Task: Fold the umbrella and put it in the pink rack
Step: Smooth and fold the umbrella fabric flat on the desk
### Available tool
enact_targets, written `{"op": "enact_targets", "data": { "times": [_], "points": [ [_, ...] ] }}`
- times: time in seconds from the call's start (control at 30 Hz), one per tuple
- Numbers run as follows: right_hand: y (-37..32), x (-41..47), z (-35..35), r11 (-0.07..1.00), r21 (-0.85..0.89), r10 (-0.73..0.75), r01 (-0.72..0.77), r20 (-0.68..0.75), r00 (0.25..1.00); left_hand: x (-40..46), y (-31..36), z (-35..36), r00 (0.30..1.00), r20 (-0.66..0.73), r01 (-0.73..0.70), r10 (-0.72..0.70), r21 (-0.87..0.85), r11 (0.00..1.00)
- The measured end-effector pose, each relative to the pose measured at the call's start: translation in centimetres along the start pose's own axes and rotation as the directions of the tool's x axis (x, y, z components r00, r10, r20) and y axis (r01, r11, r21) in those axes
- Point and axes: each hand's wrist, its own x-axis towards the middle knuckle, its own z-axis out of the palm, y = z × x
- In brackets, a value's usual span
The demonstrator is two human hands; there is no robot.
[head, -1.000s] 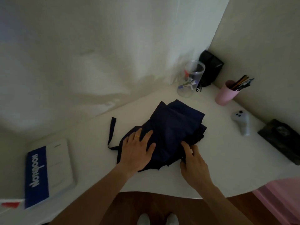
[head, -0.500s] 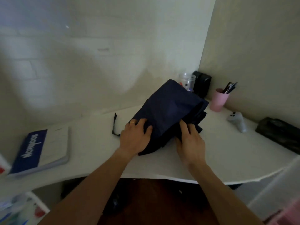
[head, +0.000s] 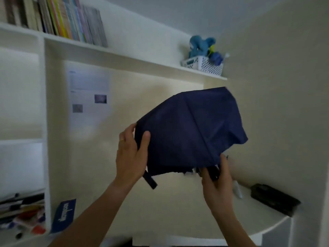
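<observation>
Aloft, navy umbrella [head: 192,129], limp, creased canopy

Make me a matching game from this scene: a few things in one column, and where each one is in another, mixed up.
Things
1. navy blue fabric umbrella
2. white perforated plastic basket
3. flat black case
4. row of upright books

Places
A. on the white desk, far right
B. top shelf, left end
C. held in the air by the left hand and right hand
D. upper shelf, right end, with a blue plush toy in it

Pairs: 1-C, 2-D, 3-A, 4-B
</observation>
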Motion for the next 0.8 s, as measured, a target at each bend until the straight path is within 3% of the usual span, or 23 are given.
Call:
{"op": "enact_targets", "data": {
  "times": [0.03, 0.17, 0.27, 0.3, 0.43, 0.5, 0.6, 0.73, 0.8],
  "points": [
    [-0.9, 0.4, -0.1, 0.984, 0.166, 0.065, -0.068, 0.02, 0.998, 0.6, 1.0, -1.0, 1.0, -0.021, -0.006, 0.005, -0.055, 0.998],
    [-2.4, 3.0, -0.6, 0.945, 0.311, 0.111, -0.098, -0.024, 0.994, 2.9, 3.9, -3.4, 1.0, 0.018, -0.009, 0.012, -0.182, 0.983],
    [-2.5, 4.9, -1.8, 0.944, 0.296, 0.159, -0.143, -0.029, 0.987, 3.9, 4.3, -3.8, 0.997, 0.071, -0.003, 0.013, -0.137, 0.991],
    [-2.6, 4.8, -1.9, 0.976, 0.216, 0.058, -0.039, -0.08, 0.995, 4.2, 4.1, -3.8, 0.997, 0.076, -0.003, 0.013, -0.124, 0.992],
    [-2.9, 5.6, -0.9, 0.99, 0.138, 0.005, 0.004, -0.067, 0.998, 5.0, 3.4, -3.4, 0.995, 0.1, 0.033, -0.018, -0.147, 0.989],
    [-1.9, 6.3, -0.5, 0.987, 0.156, 0.051, -0.031, -0.125, 0.991, 5.2, 3.3, -3.0, 0.994, 0.104, 0.032, -0.017, -0.151, 0.988],
    [-1.1, 5.9, 0.5, 0.961, 0.273, 0.074, -0.033, -0.138, 0.988, 5.2, 3.6, -2.5, 0.994, 0.106, -0.01, 0.032, -0.206, 0.979],
    [0.7, 5.9, 1.8, 0.983, 0.181, 0.061, -0.033, -0.148, 0.987, 5.0, 4.9, -2.0, 0.992, 0.093, -0.051, 0.088, -0.345, 0.937],
    [1.5, 6.0, 2.3, 0.984, 0.174, 0.063, -0.037, -0.142, 0.988, 4.8, 5.1, -1.9, 0.992, 0.01, -0.116, 0.127, -0.341, 0.933]
  ]
}}
